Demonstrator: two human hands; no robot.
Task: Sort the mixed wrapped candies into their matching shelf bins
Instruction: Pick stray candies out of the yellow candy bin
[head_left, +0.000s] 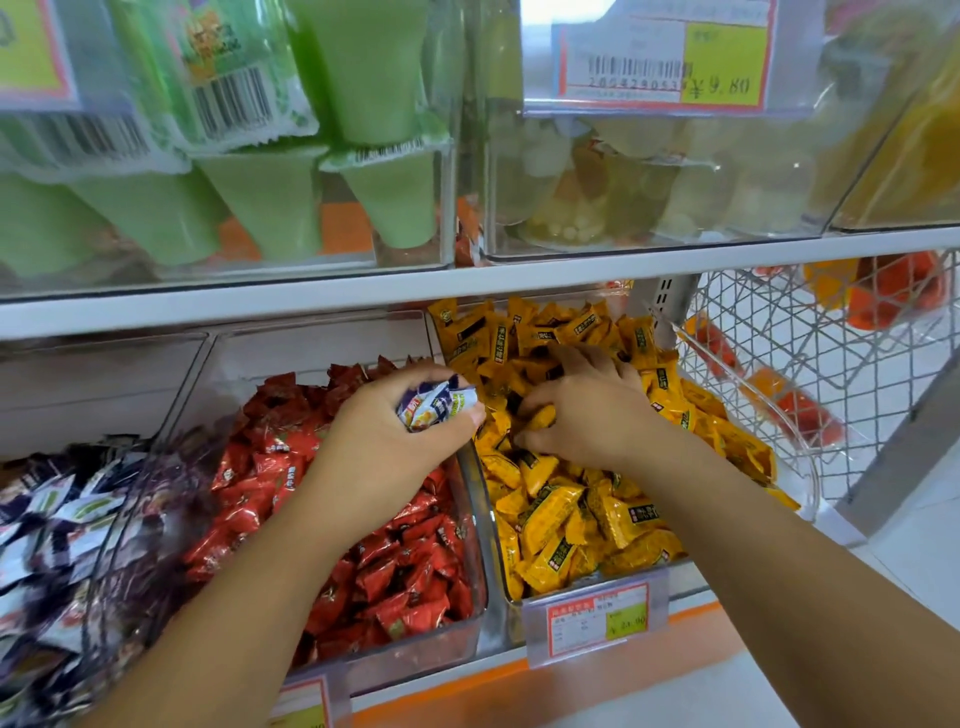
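Three clear shelf bins stand side by side: white and purple candies (57, 525) at the left, red candies (400, 566) in the middle bin (415, 649), yellow candies (582, 514) at the right. My left hand (395, 431) hovers over the red bin's right side, shut on a small bunch of white and purple candies (439, 402). My right hand (576, 410) lies palm down in the yellow bin, its fingers curled among the wrappers. Whether it holds a candy is hidden.
Above, a white shelf board (467, 283) carries clear boxes of green jelly cups (270, 208) and fruit cups (597, 202). A white wire basket (810, 374) with orange packets stands at the right. Price tags (597, 618) hang on the bin fronts.
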